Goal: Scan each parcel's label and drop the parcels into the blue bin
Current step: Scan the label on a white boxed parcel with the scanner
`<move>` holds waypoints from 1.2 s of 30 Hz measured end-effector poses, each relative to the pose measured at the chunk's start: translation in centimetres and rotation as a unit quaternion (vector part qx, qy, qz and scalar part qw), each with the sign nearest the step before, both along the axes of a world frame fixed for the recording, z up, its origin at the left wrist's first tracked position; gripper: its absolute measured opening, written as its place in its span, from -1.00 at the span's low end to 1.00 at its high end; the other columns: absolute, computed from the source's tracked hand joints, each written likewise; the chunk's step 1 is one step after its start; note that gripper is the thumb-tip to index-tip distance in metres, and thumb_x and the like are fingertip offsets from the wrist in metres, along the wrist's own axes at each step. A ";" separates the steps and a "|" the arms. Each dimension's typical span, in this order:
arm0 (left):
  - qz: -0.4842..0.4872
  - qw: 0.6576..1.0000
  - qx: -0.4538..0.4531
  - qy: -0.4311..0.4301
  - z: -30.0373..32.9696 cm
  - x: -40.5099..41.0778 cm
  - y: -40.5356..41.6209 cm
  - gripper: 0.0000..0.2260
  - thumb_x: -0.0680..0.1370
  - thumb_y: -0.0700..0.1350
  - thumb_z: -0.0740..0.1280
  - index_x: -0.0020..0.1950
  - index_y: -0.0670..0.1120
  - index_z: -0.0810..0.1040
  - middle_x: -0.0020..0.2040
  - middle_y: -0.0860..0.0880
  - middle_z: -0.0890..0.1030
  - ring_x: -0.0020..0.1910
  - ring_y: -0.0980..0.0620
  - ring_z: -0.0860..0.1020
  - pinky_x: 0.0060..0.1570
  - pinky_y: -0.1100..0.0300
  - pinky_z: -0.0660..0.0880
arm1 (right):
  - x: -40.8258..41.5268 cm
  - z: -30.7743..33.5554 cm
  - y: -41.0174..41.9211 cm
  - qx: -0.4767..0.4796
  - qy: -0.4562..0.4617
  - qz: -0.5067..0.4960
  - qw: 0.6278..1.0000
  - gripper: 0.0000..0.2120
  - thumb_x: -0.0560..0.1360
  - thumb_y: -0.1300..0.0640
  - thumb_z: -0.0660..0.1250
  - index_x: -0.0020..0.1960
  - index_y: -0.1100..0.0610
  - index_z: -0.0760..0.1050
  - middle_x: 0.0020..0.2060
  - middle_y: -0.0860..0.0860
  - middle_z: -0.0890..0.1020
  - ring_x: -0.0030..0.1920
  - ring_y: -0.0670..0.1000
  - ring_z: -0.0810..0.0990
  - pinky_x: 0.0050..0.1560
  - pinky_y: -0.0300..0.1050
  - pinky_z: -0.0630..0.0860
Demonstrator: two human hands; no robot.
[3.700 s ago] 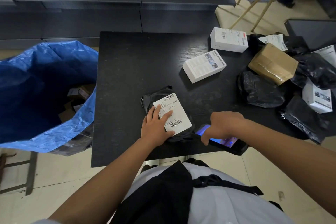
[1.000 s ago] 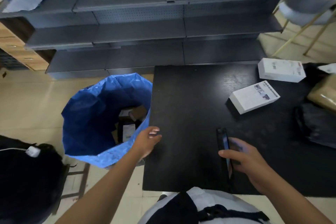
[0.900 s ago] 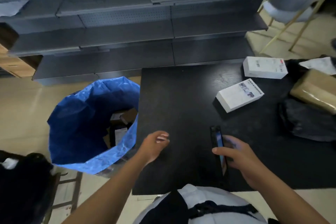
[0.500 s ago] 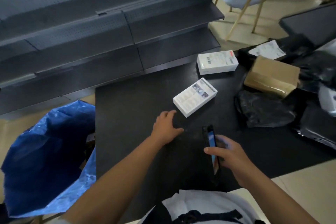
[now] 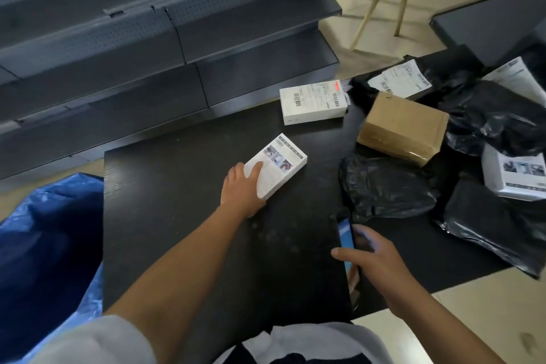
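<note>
Under the left hand (image 5: 243,190), white box's (image 5: 276,165) label seems hidden.

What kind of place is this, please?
Probably a small parcel sorting point in a shop or stockroom: labelled parcels lie piled on a black table, empty metal shelving stands behind, and a blue bin waits alongside.

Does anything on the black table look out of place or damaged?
Nothing looks damaged. The white box under the left hand shows only printed pictures on top, no shipping label, unlike the labelled white box behind it. The label may be underneath.
</note>
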State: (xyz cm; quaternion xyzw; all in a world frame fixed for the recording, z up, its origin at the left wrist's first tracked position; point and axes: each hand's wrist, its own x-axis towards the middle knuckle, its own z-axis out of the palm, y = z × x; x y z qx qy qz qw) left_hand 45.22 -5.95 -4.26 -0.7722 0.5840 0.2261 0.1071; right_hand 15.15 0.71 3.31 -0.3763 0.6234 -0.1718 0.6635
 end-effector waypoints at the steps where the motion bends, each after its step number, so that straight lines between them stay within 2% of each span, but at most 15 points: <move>1: 0.013 1.000 0.000 0.003 0.4 0.0 0.8 -0.08 0.45 0.18 0.46 0.63 0.12 -0.05 0.54 -0.17 0.12 0.51 -0.22 0.14 0.50 -0.05 0.13 | 0.0 -0.1 -0.3 0.003 0.000 0.003 1.000 -0.30 0.42 0.12 0.60 0.50 0.03 0.42 0.33 0.04 0.56 0.26 0.07 0.57 0.19 0.05 0.58; 4: 0.074 0.996 0.007 0.040 1.4 0.1 3.5 -0.05 0.37 0.18 0.52 0.61 0.13 0.03 0.44 -0.14 0.24 0.42 -0.18 0.23 0.42 -0.04 0.23 | 0.7 -0.5 -1.0 0.009 -0.012 0.020 1.000 -0.24 0.41 0.11 0.60 0.54 0.04 0.38 0.36 0.05 0.53 0.31 0.11 0.54 0.29 0.13 0.54; 7: 0.186 0.975 0.015 0.119 2.1 0.2 7.3 -0.04 0.31 0.15 0.56 0.58 0.20 0.09 0.40 -0.10 0.30 0.40 -0.16 0.28 0.38 -0.06 0.34 | 2.0 -0.8 -1.6 0.011 -0.022 0.033 0.999 -0.21 0.41 0.10 0.60 0.56 0.06 0.36 0.37 0.07 0.53 0.33 0.13 0.53 0.35 0.21 0.51; 9: 0.276 0.935 0.008 0.223 2.4 0.3 10.2 -0.11 0.30 0.13 0.57 0.52 0.27 0.17 0.37 -0.03 0.36 0.37 -0.11 0.35 0.31 -0.04 0.43 | 3.0 -0.8 -1.8 0.008 -0.026 0.045 0.999 -0.20 0.40 0.09 0.60 0.57 0.07 0.35 0.39 0.08 0.53 0.35 0.14 0.52 0.38 0.24 0.49; 11: 0.371 0.858 -0.008 0.355 2.6 0.3 13.0 -0.25 0.37 0.02 0.57 0.45 0.26 0.27 0.32 -0.03 0.49 0.28 -0.03 0.48 0.21 0.07 0.50 | 3.8 -1.1 -1.9 0.002 -0.038 0.061 0.997 -0.23 0.41 0.09 0.59 0.55 0.07 0.37 0.39 0.06 0.53 0.34 0.11 0.52 0.37 0.21 0.49; 12: 0.401 0.825 -0.003 0.397 2.8 0.2 14.1 -0.31 0.40 -0.02 0.56 0.43 0.24 0.30 0.29 -0.05 0.53 0.24 -0.01 0.52 0.23 0.07 0.49 | 4.0 -1.3 -1.8 -0.001 -0.045 0.066 0.997 -0.25 0.42 0.10 0.58 0.55 0.07 0.37 0.38 0.04 0.53 0.32 0.08 0.52 0.35 0.16 0.50; 14: 0.432 0.793 0.016 0.429 2.6 0.1 16.3 -0.32 0.42 0.00 0.54 0.45 0.22 0.31 0.24 -0.05 0.58 0.22 -0.02 0.55 0.36 -0.04 0.41 | 4.4 -1.6 -1.7 -0.002 -0.057 0.071 0.996 -0.29 0.47 0.13 0.55 0.55 0.08 0.36 0.33 0.00 0.51 0.28 0.03 0.47 0.25 0.05 0.47; 15: 0.441 0.783 0.019 0.438 2.5 0.1 17.3 -0.33 0.44 -0.01 0.52 0.46 0.20 0.30 0.23 -0.04 0.59 0.22 -0.01 0.55 0.35 -0.03 0.41 | 4.6 -1.7 -1.5 -0.002 -0.060 0.074 0.995 -0.30 0.48 0.14 0.54 0.55 0.08 0.35 0.31 -0.01 0.50 0.27 0.02 0.46 0.24 0.04 0.45; 18: 0.476 0.742 0.013 0.471 2.5 0.3 19.0 -0.48 0.56 -0.14 0.42 0.45 0.15 0.32 0.22 0.00 0.60 0.21 0.03 0.57 0.11 0.20 0.48 | 5.4 -2.3 -1.0 0.010 -0.061 0.077 0.995 -0.28 0.47 0.14 0.54 0.56 0.09 0.34 0.37 0.06 0.53 0.32 0.10 0.51 0.37 0.16 0.47; 20: 0.487 0.729 0.010 0.480 2.5 0.7 19.5 -0.53 0.58 -0.17 0.36 0.43 0.12 0.34 0.26 0.01 0.59 0.21 0.04 0.57 0.05 0.24 0.48 | 5.7 -2.7 -0.6 0.014 -0.058 0.085 0.995 -0.26 0.47 0.13 0.55 0.57 0.09 0.33 0.41 0.10 0.51 0.36 0.14 0.50 0.40 0.22 0.45; 24: 0.496 0.741 -0.021 0.453 2.7 1.6 19.9 -0.55 0.60 -0.05 0.37 0.45 0.10 0.32 0.39 -0.02 0.50 0.23 0.03 0.53 0.17 0.14 0.43 | 5.9 -3.2 -0.3 0.013 -0.062 0.101 0.993 -0.26 0.47 0.13 0.55 0.57 0.09 0.33 0.45 0.11 0.48 0.40 0.17 0.48 0.39 0.21 0.47; 27: 0.497 0.768 -0.060 0.399 2.7 1.3 19.2 -0.28 0.49 0.09 0.51 0.54 0.11 0.21 0.38 0.01 0.41 0.33 -0.08 0.47 0.29 0.00 0.45 | 5.7 -3.6 -0.1 0.012 -0.066 0.104 0.992 -0.27 0.47 0.14 0.55 0.56 0.09 0.34 0.43 0.11 0.49 0.39 0.17 0.49 0.36 0.21 0.49; 29: 0.491 0.798 -0.101 0.335 2.7 0.5 18.3 -0.17 0.39 0.12 0.59 0.52 0.12 0.20 0.36 0.01 0.36 0.32 -0.08 0.44 0.31 -0.08 0.49 | 5.5 -3.8 0.2 0.011 -0.065 0.099 0.993 -0.27 0.45 0.12 0.56 0.55 0.08 0.36 0.40 0.10 0.52 0.37 0.18 0.52 0.36 0.24 0.50; 33: 0.436 0.867 -0.134 0.200 2.7 -1.6 15.7 -0.22 0.32 0.08 0.62 0.37 0.10 0.21 0.29 0.01 0.35 0.28 -0.06 0.40 0.23 -0.13 0.53 | 5.1 -4.1 1.0 0.018 -0.062 0.083 0.995 -0.30 0.43 0.11 0.58 0.51 0.07 0.40 0.32 0.09 0.58 0.29 0.15 0.57 0.34 0.27 0.53; 36: 0.426 0.881 -0.122 0.169 2.7 -2.1 15.1 -0.30 0.37 -0.03 0.58 0.31 0.10 0.19 0.21 0.04 0.35 0.23 -0.07 0.44 0.15 -0.14 0.58 | 4.5 -4.4 1.8 0.020 -0.056 0.078 0.995 -0.30 0.41 0.10 0.59 0.50 0.07 0.43 0.29 0.08 0.60 0.26 0.14 0.59 0.30 0.24 0.56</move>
